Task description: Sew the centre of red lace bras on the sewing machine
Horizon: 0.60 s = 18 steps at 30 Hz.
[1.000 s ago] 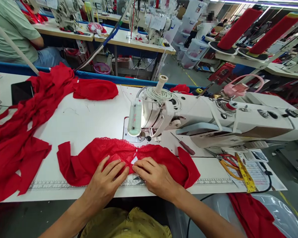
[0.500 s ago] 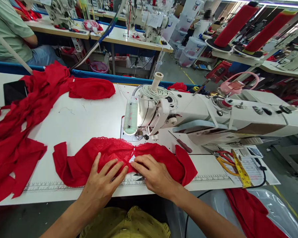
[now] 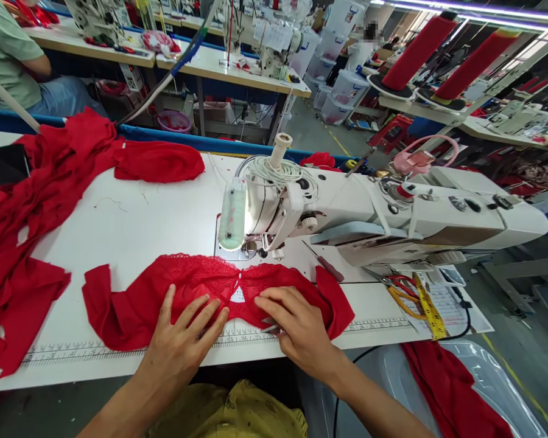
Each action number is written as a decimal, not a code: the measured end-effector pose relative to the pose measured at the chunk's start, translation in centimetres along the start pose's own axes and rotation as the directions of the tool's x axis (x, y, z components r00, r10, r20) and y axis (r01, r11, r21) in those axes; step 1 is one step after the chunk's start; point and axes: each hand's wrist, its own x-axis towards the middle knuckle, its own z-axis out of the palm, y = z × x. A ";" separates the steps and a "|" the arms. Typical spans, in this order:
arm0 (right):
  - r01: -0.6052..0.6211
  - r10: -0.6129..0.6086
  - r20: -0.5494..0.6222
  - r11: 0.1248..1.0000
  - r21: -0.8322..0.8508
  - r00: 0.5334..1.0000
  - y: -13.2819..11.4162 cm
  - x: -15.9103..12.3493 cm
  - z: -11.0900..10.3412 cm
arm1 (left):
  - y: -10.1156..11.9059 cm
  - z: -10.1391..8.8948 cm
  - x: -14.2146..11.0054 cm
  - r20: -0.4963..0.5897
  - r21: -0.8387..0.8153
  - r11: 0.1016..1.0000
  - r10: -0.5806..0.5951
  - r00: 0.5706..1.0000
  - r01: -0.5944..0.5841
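Note:
A red lace bra (image 3: 141, 307) lies spread on the white table in front of the sewing machine (image 3: 296, 213), its two cups joined at the middle with a small gap below the join. My left hand (image 3: 182, 334) rests flat on the left cup, fingers spread. On the right cup, beside the gap, lie the bent fingertips of my right hand (image 3: 296, 325). Small metal blades, seemingly thread snips (image 3: 270, 325), poke out from under that hand, their handles hidden in the palm.
A pile of red fabric (image 3: 41, 201) covers the table's left. To the right lie a purple-handled pointed tool (image 3: 329, 267), orange-handled scissors (image 3: 404, 298) and a yellow tape measure (image 3: 429, 310). A clear plastic bin (image 3: 493, 371) with red cloth stands below. Another person (image 3: 13, 61) sits at far left.
My right hand has slid slightly right, away from my left, and the gap between the cups shows wider. The view has shifted a little to the right.

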 end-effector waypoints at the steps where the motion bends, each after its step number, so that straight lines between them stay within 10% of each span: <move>1: 0.033 -0.032 0.025 0.999 -0.011 0.999 -0.4 0.5 0.1 | 0.0 0.0 0.0 0.000 0.001 1.000 -0.002 1.000 0.002; 18: 0.068 -0.044 0.227 0.993 -0.097 0.973 -1.0 2.1 2.0 | -0.1 0.3 -0.2 -0.022 -0.015 1.000 -0.009 1.000 0.009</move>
